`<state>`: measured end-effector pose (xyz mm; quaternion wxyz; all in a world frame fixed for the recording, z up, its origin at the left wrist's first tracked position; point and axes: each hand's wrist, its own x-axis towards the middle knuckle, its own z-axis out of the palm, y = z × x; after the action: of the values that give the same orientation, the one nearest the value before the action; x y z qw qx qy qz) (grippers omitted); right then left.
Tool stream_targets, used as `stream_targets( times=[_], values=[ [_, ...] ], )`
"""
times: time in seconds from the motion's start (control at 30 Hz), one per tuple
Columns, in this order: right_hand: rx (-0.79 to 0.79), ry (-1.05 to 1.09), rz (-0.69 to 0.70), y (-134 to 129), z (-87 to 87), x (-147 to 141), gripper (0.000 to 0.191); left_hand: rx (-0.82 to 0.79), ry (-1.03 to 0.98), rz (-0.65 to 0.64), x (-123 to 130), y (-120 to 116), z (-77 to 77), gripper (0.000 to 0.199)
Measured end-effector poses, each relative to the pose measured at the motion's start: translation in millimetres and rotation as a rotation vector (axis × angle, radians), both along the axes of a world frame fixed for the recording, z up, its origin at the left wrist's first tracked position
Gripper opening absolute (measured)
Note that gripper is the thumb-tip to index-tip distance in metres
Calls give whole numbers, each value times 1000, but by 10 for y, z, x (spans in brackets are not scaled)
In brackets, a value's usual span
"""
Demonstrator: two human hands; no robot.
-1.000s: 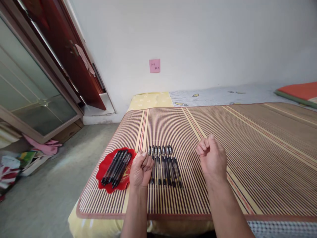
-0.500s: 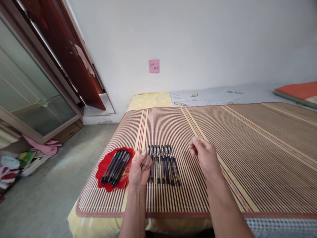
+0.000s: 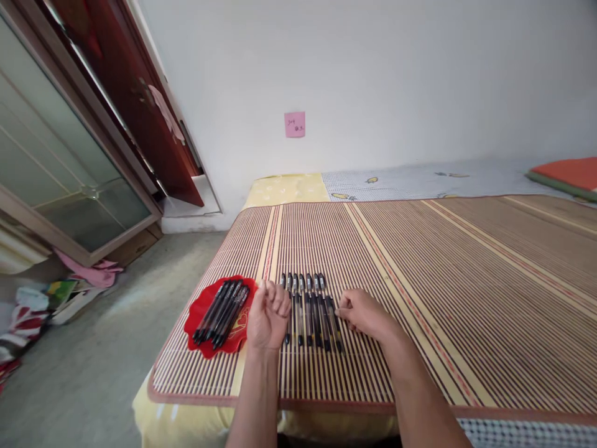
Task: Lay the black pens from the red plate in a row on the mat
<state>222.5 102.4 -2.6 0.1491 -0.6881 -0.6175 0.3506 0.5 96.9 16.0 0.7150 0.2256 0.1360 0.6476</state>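
Note:
My left hand (image 3: 268,316) hovers between the red dish and the rows of pen parts, palm up, fingers curled in, nothing visible in it. At the right end of the row, my right hand (image 3: 365,313) has thumb and fingertips pinched at the upper part of the outermost pen barrel (image 3: 336,333). Several clear-and-black pen barrels (image 3: 318,320) lie side by side on the mat, partly hidden by my left hand. Above them runs a line of black pen caps (image 3: 308,282). Several dark pens (image 3: 224,311) are heaped on the scalloped red dish (image 3: 196,314).
A striped bamboo mat (image 3: 396,249) covers the bed, with a yellow sheet (image 3: 196,423) along its front edge. An orange-and-green folded item (image 3: 566,174) lies far right. On the left are a glass-panelled door (image 3: 69,155), the floor (image 3: 116,348) and piled items.
My right hand has moved down and left to the rightmost pen barrel. My left hand's fist has loosened and turned slightly. The view has shifted a little.

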Motion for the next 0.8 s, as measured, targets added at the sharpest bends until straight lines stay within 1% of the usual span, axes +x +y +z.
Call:
stream_targets(
  times=[0.03, 0.07, 0.17, 0.27, 0.33, 0.47, 0.63, 0.7, 0.8],
  values=[
    [-14, 1, 3, 8, -35, 2, 19, -16, -15, -21, 2, -4, 12, 34],
    [-26, 2, 5, 16, -68, 5, 19, -37, -27, -41, 4, -8, 24, 38],
    [-58, 10, 9, 35, -145, 23, 19, -77, -66, -91, 12, -19, 51, 66],
    [-73, 14, 18, 47, -183, 43, 19, -39, -102, -122, 24, -27, 59, 83],
    [-74, 11, 26, 50, -189, 52, 18, -1, -105, -137, 28, -29, 56, 87],
    [-67, -3, 33, 41, -166, 48, 18, 44, -95, -152, 15, -24, 55, 88],
    [-103, 31, 45, 17, -92, 34, 24, 80, -20, -164, 29, -25, 37, 88],
    [-113, 30, 33, 25, -93, 48, 26, 108, 64, -202, 68, -36, -2, 79],
    [-68, -19, 3, 57, -138, 89, 25, 147, 211, -270, 127, -48, -82, 58]
  ],
)
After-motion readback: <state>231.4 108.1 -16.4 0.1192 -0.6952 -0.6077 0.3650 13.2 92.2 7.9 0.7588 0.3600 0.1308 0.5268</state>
